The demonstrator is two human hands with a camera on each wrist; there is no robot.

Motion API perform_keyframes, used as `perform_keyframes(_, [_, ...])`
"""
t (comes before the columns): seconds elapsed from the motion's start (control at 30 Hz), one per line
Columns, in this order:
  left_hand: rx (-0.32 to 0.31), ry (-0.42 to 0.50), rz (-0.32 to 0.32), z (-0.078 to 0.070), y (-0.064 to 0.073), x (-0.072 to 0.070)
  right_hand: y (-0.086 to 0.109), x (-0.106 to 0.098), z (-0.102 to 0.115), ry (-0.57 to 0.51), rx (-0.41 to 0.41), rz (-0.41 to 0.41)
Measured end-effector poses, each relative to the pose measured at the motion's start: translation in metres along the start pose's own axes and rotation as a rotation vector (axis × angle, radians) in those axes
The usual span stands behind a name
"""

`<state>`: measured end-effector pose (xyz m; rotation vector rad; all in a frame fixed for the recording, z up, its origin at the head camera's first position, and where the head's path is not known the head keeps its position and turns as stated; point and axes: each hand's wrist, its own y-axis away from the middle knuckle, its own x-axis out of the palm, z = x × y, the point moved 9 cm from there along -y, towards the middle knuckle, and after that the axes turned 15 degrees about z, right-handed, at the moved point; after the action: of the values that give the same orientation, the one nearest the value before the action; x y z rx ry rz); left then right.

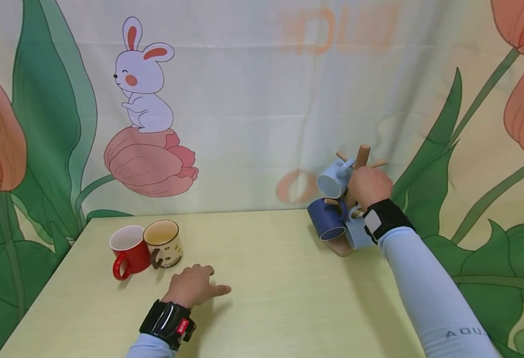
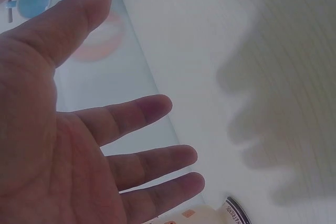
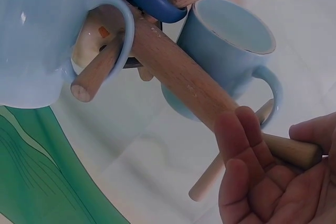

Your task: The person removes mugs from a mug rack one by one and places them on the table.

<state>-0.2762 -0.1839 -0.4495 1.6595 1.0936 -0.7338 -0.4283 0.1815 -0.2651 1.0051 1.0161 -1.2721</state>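
Note:
A wooden mug tree [image 1: 363,155] stands at the table's back right. My right hand [image 1: 370,187] grips its upper part, a peg [image 3: 294,151] lying between thumb and fingers and the fingertips against the post [image 3: 184,80]. A light blue mug [image 1: 332,181] hangs upper left, a dark blue mug [image 1: 325,220] below it, another light blue mug [image 1: 357,235] beside that. Behind a handle in the right wrist view shows part of a cream patterned thing [image 3: 90,40]. My left hand [image 1: 193,287] holds nothing, fingers spread, near a cream patterned mug [image 1: 165,246].
A red mug [image 1: 132,251] stands against the cream mug on the left of the pale table [image 1: 253,298]. Behind the table hangs a printed cloth [image 1: 244,99] with a rabbit and flowers. The tree's wooden base [image 1: 340,247] shows under the mugs.

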Motion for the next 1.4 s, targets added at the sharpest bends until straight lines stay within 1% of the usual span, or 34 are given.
perform_keyframes(0.5, [-0.007,0.011,0.021,0.004,-0.006,0.008,0.000,0.002,0.001,0.047,-0.102,-0.014])
perform_keyframes(0.53, [-0.009,0.009,0.023,0.004,-0.006,0.009,0.001,0.002,0.001,0.055,-0.116,-0.016])
perform_keyframes(0.63, [-0.010,0.010,0.028,0.004,-0.006,0.009,0.003,0.002,0.006,0.138,-0.205,-0.024])
perform_keyframes(0.67, [-0.011,0.011,0.032,0.004,-0.006,0.009,0.004,0.002,0.008,0.181,-0.244,-0.029])
perform_keyframes(0.7, [-0.013,0.011,0.035,0.003,-0.006,0.009,0.005,0.002,0.008,0.180,-0.269,-0.031])
perform_keyframes(0.77, [-0.015,0.012,0.040,0.003,-0.006,0.009,0.006,0.001,0.006,0.159,-0.304,-0.036])
perform_keyframes(0.8, [-0.016,0.012,0.040,0.003,-0.006,0.009,0.005,0.000,0.003,0.117,-0.303,-0.035])
perform_keyframes(0.9, [-0.008,0.008,0.033,0.001,-0.005,0.009,0.003,-0.001,-0.005,-0.012,-0.276,-0.017])
perform_keyframes(0.93, [-0.006,0.007,0.030,0.001,-0.005,0.009,0.002,-0.001,-0.006,-0.030,-0.265,-0.007])
perform_keyframes(1.13, [-0.001,0.001,0.014,0.000,-0.004,0.009,-0.003,-0.001,-0.013,-0.088,-0.224,0.061])
perform_keyframes(1.33, [0.005,0.009,0.017,0.001,-0.004,0.012,-0.005,-0.002,-0.019,-0.130,-0.258,0.080])
perform_keyframes(1.4, [0.009,0.010,0.014,0.000,-0.003,0.012,-0.006,-0.002,-0.023,-0.157,-0.263,0.104])
